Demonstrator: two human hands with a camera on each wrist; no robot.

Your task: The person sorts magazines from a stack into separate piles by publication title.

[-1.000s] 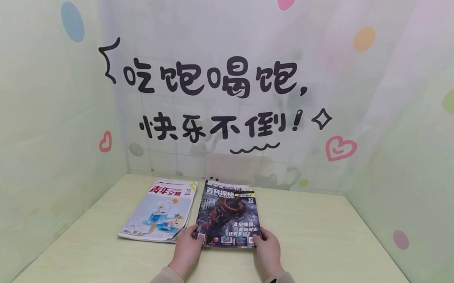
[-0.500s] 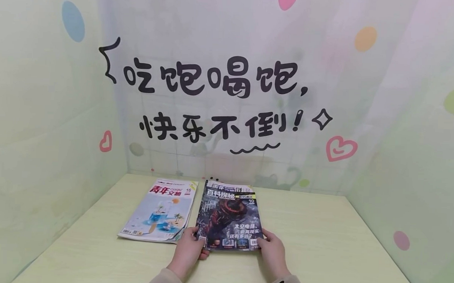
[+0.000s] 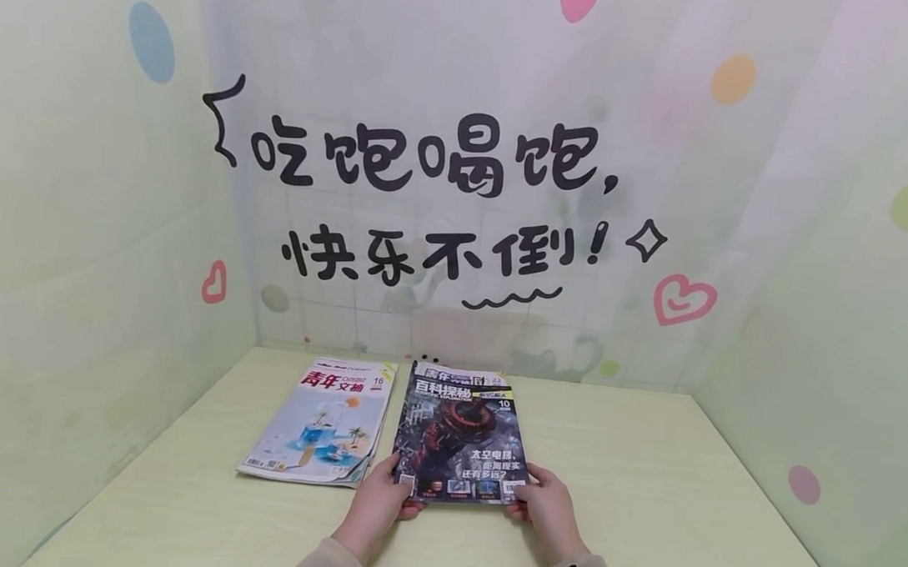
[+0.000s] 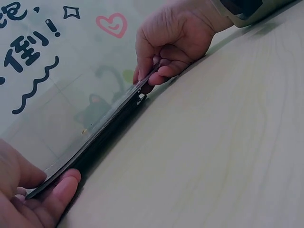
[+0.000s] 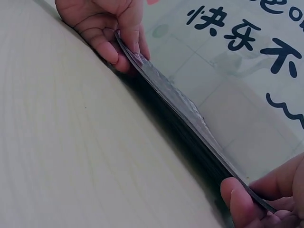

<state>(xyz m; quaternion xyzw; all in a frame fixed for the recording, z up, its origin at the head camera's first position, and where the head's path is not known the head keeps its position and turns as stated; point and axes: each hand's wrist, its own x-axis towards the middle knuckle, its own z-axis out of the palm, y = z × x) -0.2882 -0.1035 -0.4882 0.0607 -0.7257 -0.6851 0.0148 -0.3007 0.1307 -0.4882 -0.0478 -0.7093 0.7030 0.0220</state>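
A dark magazine (image 3: 459, 442) with a red machine on its cover lies on another magazine (image 3: 458, 372), of which only a white title strip shows at the far edge. My left hand (image 3: 377, 506) pinches its near left corner, thumb on top and fingers below. The near right corner is pinched likewise by my right hand (image 3: 553, 516). In the left wrist view, the magazine's near edge (image 4: 95, 135) stands raised over the table with dark shadow beneath. The right wrist view shows this edge (image 5: 175, 111) between both hands too, sagging slightly.
Left of the dark magazine, a white magazine (image 3: 314, 425) with an ice-lolly cover lies flat, its near right corner curled, close by my left hand. The pale wooden table (image 3: 627, 473) is bounded by printed walls (image 3: 460, 325) at the back and both sides.
The dark magazine's near edge has come slightly up and toward me. My right hand has shifted a little right, and fingers of both hands now show under the edge. The white magazine stays put.
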